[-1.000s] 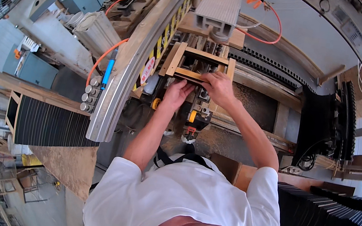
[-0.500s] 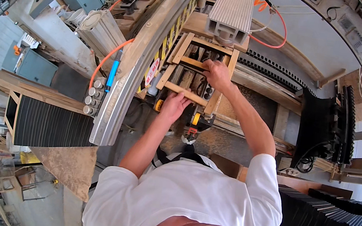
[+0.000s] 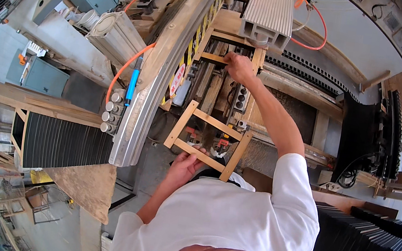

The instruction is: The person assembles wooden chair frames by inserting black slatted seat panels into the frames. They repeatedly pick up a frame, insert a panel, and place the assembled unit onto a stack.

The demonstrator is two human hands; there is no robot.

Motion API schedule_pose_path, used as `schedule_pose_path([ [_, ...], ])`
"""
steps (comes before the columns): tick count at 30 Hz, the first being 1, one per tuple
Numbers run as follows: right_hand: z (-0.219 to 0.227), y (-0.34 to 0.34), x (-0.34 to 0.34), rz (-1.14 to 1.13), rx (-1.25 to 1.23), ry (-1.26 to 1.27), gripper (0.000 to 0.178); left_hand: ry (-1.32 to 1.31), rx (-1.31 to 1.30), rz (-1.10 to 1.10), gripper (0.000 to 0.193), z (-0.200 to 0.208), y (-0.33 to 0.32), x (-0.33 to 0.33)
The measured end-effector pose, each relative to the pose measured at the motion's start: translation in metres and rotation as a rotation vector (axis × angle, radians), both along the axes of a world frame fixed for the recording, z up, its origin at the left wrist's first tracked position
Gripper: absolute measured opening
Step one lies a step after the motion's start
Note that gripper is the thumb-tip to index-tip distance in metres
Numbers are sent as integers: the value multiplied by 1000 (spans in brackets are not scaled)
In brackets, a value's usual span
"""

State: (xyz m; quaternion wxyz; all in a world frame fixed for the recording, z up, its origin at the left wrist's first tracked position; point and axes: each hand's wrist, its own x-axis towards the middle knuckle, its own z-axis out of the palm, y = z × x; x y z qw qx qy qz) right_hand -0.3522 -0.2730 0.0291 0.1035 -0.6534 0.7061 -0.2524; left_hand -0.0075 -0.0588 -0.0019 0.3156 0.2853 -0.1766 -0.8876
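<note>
My left hand (image 3: pixel 185 168) is closed on the near rail of a small rectangular wooden frame (image 3: pixel 180 125), held close in front of my body. Farther away, my right hand (image 3: pixel 240 70) grips the near rail of a second wooden frame (image 3: pixel 213 58), which lies in the bed of the machine. Some of my right fingers are hidden behind the hand. Above the far end of that second frame hangs a ribbed metal beam (image 3: pixel 269 11).
A long metal rail (image 3: pixel 139 111) runs along the left, with an orange hose (image 3: pixel 125 70) and a blue tool (image 3: pixel 133 81) beside it. Stacked dark panels (image 3: pixel 65 144) stand at left, more (image 3: pixel 350 239) at right. A black flexible cover (image 3: pixel 352 140) is at the right.
My left hand has drawn one wooden frame out of the machine toward my body, apart from the other. My right hand stays at the frame in the machine. The view has shifted slightly.
</note>
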Motion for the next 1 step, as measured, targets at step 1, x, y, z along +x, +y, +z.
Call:
schedule_pose_path([
  [1,3,-2,1,5,11,-5,30,22,5,1,32,-4,3,3],
])
